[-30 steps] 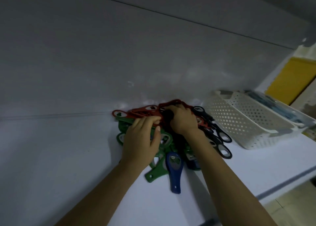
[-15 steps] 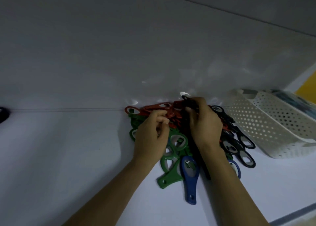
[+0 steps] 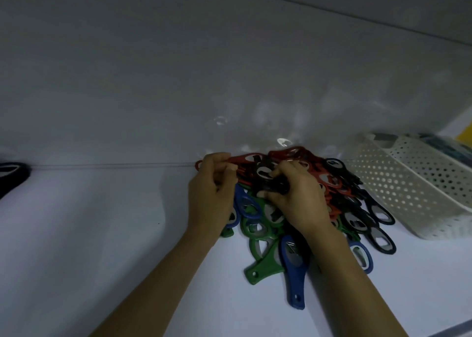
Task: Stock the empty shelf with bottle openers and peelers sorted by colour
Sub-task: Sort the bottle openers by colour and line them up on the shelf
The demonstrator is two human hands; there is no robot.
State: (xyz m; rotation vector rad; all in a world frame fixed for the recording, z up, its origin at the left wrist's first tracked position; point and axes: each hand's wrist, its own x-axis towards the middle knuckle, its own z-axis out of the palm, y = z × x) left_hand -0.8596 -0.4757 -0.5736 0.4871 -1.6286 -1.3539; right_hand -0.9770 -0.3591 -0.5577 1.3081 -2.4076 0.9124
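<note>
A mixed heap of bottle openers lies on the white shelf (image 3: 102, 234) against the back wall. Red openers (image 3: 293, 155) lie at the back, black ones (image 3: 378, 214) on the right, green ones (image 3: 263, 267) in front, and a blue opener (image 3: 293, 278) points toward me. My left hand (image 3: 212, 196) pinches the end of a red opener at the heap's left edge, with another blue opener (image 3: 242, 206) right beside it. My right hand (image 3: 293, 196) grips a black opener (image 3: 268, 175) on top of the heap. Both hands hide the heap's middle.
A white perforated basket (image 3: 408, 183) stands tilted to the right of the heap, with packaged items in it. A dark object (image 3: 10, 175) sits at the far left edge by the wall. The shelf's front edge (image 3: 454, 330) runs along the bottom right.
My right hand has taken hold of a black opener and pulled it over the heap's centre. My left hand has shifted to the red opener at the left edge. The view has swung left.
</note>
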